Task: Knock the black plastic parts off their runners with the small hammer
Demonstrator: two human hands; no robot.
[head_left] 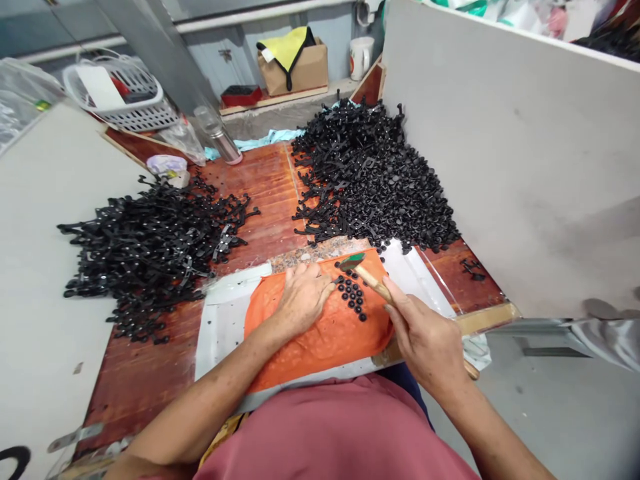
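Observation:
My right hand [430, 340] is wrapped round the wooden handle of a hammer [373, 281], whose green-and-dark head rests over the far side of an orange cloth [305, 347]. Just below the hammer head, several small round black pieces [353, 297] with centre holes lie grouped on the cloth. My left hand [306, 297] lies low on the cloth to their left. Its thumb and fingers are pinched together at the edge of the group. A dark bit shows at the fingertips, too small to make out.
A large heap of black plastic parts [380, 180] covers the table's back right; another heap [150, 247] lies on the left. Grey boards [500, 147] wall both sides. A steel flask [223, 140], a white basket [135, 110], a cardboard box [300, 70] and a mug [361, 59] stand behind.

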